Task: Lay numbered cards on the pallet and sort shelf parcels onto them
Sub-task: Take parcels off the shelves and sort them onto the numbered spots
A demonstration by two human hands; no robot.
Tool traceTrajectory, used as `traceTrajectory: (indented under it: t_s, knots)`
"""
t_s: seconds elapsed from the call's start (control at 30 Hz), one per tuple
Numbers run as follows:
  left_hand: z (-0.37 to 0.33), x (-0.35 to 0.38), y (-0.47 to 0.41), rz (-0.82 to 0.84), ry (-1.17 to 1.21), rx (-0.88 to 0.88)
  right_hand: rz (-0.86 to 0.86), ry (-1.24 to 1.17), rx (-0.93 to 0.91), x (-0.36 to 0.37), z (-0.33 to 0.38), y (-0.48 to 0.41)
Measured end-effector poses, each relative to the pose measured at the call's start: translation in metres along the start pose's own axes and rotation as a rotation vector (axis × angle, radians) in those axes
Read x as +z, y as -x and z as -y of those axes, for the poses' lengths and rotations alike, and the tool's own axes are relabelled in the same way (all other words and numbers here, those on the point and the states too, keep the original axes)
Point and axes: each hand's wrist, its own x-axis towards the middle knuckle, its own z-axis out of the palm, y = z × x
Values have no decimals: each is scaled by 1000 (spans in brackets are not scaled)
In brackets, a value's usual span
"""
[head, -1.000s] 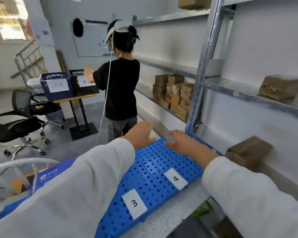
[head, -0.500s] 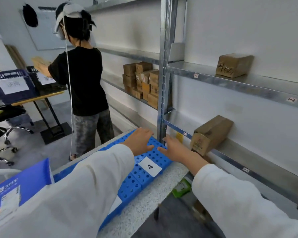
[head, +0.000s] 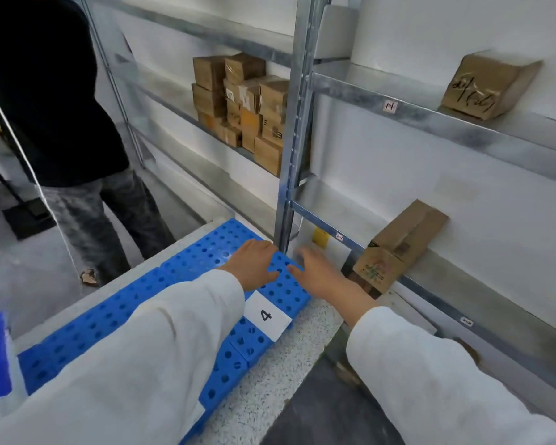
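Card 4 [head: 265, 316] lies on the near edge of the pallet [head: 174, 284], likely marking a sorting spot. Left hand [head: 254, 264] and right hand [head: 318, 274] lie flat, fingers relaxed, holding nothing, at its far corner, perhaps squaring it against the shelf [head: 398, 117], where parcels [head: 244, 101] wait unsorted.

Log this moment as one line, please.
left hand: open over pallet | right hand: open | card 4: laid | parcels: on shelf
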Motion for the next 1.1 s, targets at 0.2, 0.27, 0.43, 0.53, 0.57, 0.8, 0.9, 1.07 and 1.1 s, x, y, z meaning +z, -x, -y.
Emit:
traceTrajectory:
  t_s: [0.2, 0.27, 0.43, 0.53, 0.57, 0.8, 0.9, 1.07, 1.1]
  knots:
    - [37, 31, -56, 11, 63, 21, 5, 0, 120, 18, -17, -60]
    - [47, 48, -76, 19, 50, 54, -21, -34, 153, 30, -24, -79]
    - [70, 86, -125, 51, 49, 74, 24, -3, 224, 70, -54, -109]
    - [78, 108, -153, 46, 91, 45, 107, 36, 259, 86, -78, -132]
    - [80, 116, -163, 47, 100, 35, 109, 36, 277, 90, -87, -143]
    - [82, 170, -243, 70, 117, 40, 87, -90, 347, 119, -167, -211]
    - [78, 187, -282, 115, 98, 70, 118, -49, 454, 123, -212, -227]
    - [72, 214, -340, 164, 31, 72, -50, -125, 553, 140, -249, -246]
    - [73, 219, -348, 169, 27, 73, -61, -150, 562, 147, -254, -249]
